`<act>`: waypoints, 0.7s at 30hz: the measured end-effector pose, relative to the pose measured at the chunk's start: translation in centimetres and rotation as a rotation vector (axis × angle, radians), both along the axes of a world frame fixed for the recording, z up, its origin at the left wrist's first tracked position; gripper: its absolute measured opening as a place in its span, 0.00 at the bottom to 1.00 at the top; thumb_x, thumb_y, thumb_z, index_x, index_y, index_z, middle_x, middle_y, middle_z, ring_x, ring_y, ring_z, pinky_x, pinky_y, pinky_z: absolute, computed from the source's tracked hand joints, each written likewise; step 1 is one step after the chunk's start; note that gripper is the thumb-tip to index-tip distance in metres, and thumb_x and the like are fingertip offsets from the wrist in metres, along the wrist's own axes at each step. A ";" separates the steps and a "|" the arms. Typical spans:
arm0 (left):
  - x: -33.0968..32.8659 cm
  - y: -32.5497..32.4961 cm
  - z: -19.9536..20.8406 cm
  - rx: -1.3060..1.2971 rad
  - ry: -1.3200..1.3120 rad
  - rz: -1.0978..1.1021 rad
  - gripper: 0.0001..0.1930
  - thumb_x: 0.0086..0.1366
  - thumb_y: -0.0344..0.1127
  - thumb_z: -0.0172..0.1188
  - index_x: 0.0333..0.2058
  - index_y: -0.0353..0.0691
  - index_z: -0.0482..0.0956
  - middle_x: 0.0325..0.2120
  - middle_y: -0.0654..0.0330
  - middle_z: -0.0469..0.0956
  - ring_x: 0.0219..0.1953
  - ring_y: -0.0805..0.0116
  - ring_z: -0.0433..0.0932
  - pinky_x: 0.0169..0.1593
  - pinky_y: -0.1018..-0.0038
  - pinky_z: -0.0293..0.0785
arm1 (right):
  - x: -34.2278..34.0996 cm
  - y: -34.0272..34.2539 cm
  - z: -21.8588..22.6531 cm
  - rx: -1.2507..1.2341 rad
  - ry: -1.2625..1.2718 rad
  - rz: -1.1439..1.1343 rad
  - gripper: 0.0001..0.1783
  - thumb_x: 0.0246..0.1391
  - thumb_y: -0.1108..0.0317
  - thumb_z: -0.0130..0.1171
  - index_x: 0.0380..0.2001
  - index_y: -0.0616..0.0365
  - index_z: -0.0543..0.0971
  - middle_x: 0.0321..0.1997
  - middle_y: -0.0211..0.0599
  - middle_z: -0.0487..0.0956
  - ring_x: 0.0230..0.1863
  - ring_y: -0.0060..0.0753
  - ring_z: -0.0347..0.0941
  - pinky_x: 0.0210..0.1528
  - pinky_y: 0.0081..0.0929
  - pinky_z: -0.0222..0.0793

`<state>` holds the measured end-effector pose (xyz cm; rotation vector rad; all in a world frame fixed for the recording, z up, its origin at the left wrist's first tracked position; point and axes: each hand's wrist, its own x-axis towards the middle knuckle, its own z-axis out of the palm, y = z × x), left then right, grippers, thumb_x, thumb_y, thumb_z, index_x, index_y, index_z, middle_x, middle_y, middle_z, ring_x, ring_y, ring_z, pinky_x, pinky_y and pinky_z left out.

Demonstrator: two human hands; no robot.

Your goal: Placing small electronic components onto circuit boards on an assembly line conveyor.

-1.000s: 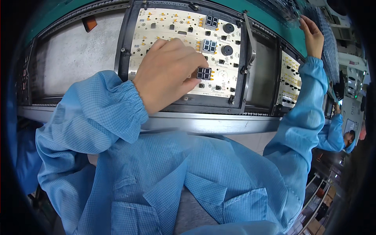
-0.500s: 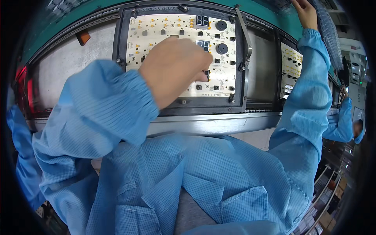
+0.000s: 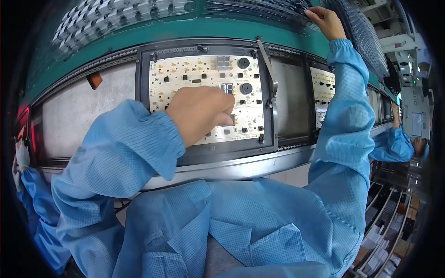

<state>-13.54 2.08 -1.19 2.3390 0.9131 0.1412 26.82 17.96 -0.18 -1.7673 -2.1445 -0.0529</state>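
Note:
My left hand (image 3: 197, 111) is over a framed panel of cream circuit boards (image 3: 174, 62). Its fingers are closed at a small two-digit display (image 3: 232, 119) in the lowest section, partly covering it. Two more digit displays sit above, an upper one (image 3: 223, 62) and a middle one (image 3: 225, 88). Black round buzzers, an upper one (image 3: 244, 63) and a middle one (image 3: 246, 88), stand beside those. Far up to the right, my right hand (image 3: 328, 23) is pinched at the clear plastic trays (image 3: 282, 10); whatever lies between its fingertips is too small to make out.
A dark carrier frame (image 3: 144, 83) holds the boards on a conveyor with a metal front rail (image 3: 241, 170). A metal lever (image 3: 269, 69) stands at its right edge. Another board (image 3: 321, 88) lies farther right. Clear trays (image 3: 120, 18) sit behind. Co-workers' blue sleeves show at both sides.
The view has tilted, so the boards appear lower and the trays behind show more. My left hand stays at the lowest display. My right hand stays far out by the trays, now fully visible.

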 end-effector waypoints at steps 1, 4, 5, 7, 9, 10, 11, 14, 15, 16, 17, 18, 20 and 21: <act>-0.7 -0.2 -0.3 -0.064 -0.111 0.024 0.07 0.54 0.36 0.63 0.29 0.40 0.78 0.29 0.58 0.80 0.30 0.62 0.78 0.33 0.68 0.72 | -0.4 -0.2 -0.3 -0.010 0.004 0.007 0.19 0.55 0.54 0.59 0.42 0.58 0.79 0.36 0.39 0.81 0.39 0.27 0.76 0.45 0.23 0.69; -3.2 1.6 1.3 -0.124 -0.281 0.210 0.10 0.58 0.31 0.60 0.38 0.38 0.79 0.29 0.60 0.80 0.30 0.72 0.77 0.35 0.78 0.72 | -4.3 -1.0 2.7 0.002 -0.016 -0.087 0.16 0.51 0.59 0.61 0.34 0.63 0.81 0.28 0.45 0.81 0.29 0.36 0.78 0.35 0.32 0.71; -4.5 2.9 2.2 0.024 -0.383 0.190 0.10 0.59 0.29 0.59 0.41 0.37 0.79 0.31 0.61 0.80 0.31 0.76 0.76 0.36 0.81 0.71 | -5.4 -1.5 4.0 -0.058 -0.004 -0.127 0.16 0.51 0.60 0.60 0.34 0.63 0.81 0.28 0.45 0.81 0.29 0.38 0.78 0.34 0.32 0.71; -6.5 5.2 3.7 0.036 -0.415 0.238 0.11 0.62 0.30 0.57 0.44 0.37 0.77 0.34 0.64 0.78 0.37 0.78 0.76 0.41 0.82 0.72 | -4.3 -1.7 4.6 -0.077 0.014 -0.151 0.16 0.51 0.59 0.60 0.32 0.64 0.81 0.27 0.45 0.81 0.28 0.37 0.78 0.34 0.33 0.71; -10.3 7.3 5.4 0.240 -0.295 0.223 0.15 0.64 0.30 0.55 0.49 0.34 0.73 0.43 0.57 0.76 0.44 0.74 0.75 0.47 0.81 0.73 | 3.1 2.9 2.7 -0.076 -0.098 0.124 0.18 0.56 0.56 0.58 0.41 0.59 0.79 0.34 0.38 0.81 0.37 0.26 0.75 0.44 0.22 0.69; -8.5 7.0 7.5 0.139 -0.287 0.485 0.14 0.63 0.29 0.54 0.47 0.29 0.71 0.33 0.57 0.77 0.37 0.72 0.76 0.41 0.77 0.75 | 4.7 3.3 2.3 -0.148 -0.043 0.129 0.17 0.56 0.58 0.58 0.41 0.60 0.79 0.34 0.35 0.80 0.36 0.26 0.74 0.44 0.22 0.68; -8.6 6.9 8.6 0.218 -0.341 0.574 0.10 0.61 0.26 0.55 0.41 0.29 0.75 0.34 0.57 0.78 0.37 0.74 0.75 0.39 0.78 0.73 | 5.7 4.2 2.4 -0.166 -0.026 0.170 0.16 0.56 0.60 0.59 0.42 0.60 0.79 0.36 0.34 0.80 0.38 0.26 0.74 0.46 0.22 0.68; -11.6 11.8 8.6 0.453 -0.260 0.467 0.13 0.62 0.30 0.53 0.43 0.29 0.74 0.35 0.54 0.79 0.38 0.68 0.76 0.43 0.73 0.72 | 2.7 2.0 4.5 -0.196 0.014 0.153 0.15 0.53 0.62 0.62 0.42 0.57 0.80 0.37 0.34 0.81 0.40 0.26 0.77 0.46 0.22 0.70; -12.6 13.3 8.3 0.579 -0.212 0.396 0.14 0.63 0.31 0.52 0.44 0.29 0.74 0.36 0.52 0.79 0.38 0.63 0.77 0.45 0.71 0.72 | 2.2 2.0 4.5 -0.204 0.021 0.187 0.16 0.53 0.61 0.62 0.42 0.58 0.80 0.36 0.35 0.81 0.40 0.27 0.77 0.46 0.22 0.70; -13.3 15.3 7.2 0.579 -0.219 0.397 0.14 0.63 0.31 0.52 0.44 0.29 0.74 0.36 0.52 0.79 0.38 0.63 0.77 0.45 0.71 0.72 | 2.2 1.7 4.6 -0.213 0.026 0.207 0.16 0.52 0.61 0.62 0.42 0.58 0.80 0.35 0.36 0.81 0.40 0.28 0.77 0.46 0.23 0.70; -13.7 17.4 5.8 0.723 -0.167 0.330 0.14 0.64 0.34 0.51 0.43 0.30 0.74 0.35 0.50 0.79 0.38 0.59 0.77 0.45 0.68 0.71 | 1.9 1.6 4.7 -0.211 0.021 0.206 0.16 0.52 0.61 0.62 0.42 0.58 0.80 0.35 0.36 0.81 0.40 0.28 0.77 0.46 0.23 0.70; -13.7 19.1 4.7 0.864 -0.115 0.259 0.15 0.65 0.37 0.49 0.42 0.31 0.75 0.35 0.48 0.79 0.38 0.54 0.77 0.46 0.65 0.71 | 1.5 1.4 4.7 -0.227 -0.079 0.114 0.16 0.53 0.62 0.60 0.43 0.59 0.79 0.36 0.37 0.81 0.40 0.27 0.76 0.47 0.23 0.69; -13.1 20.8 3.9 0.709 -0.017 0.333 0.15 0.66 0.39 0.47 0.40 0.32 0.75 0.34 0.47 0.78 0.38 0.52 0.76 0.45 0.63 0.70 | 0.1 0.8 4.6 -0.178 -0.187 -0.034 0.17 0.54 0.63 0.58 0.45 0.58 0.77 0.35 0.36 0.80 0.40 0.24 0.75 0.46 0.21 0.68; -12.8 21.1 3.7 0.550 0.083 0.401 0.16 0.66 0.41 0.46 0.39 0.33 0.76 0.33 0.45 0.78 0.37 0.49 0.76 0.43 0.61 0.69 | -0.2 0.1 4.9 -0.179 -0.190 -0.034 0.17 0.54 0.63 0.58 0.45 0.58 0.77 0.35 0.36 0.80 0.40 0.24 0.75 0.46 0.21 0.68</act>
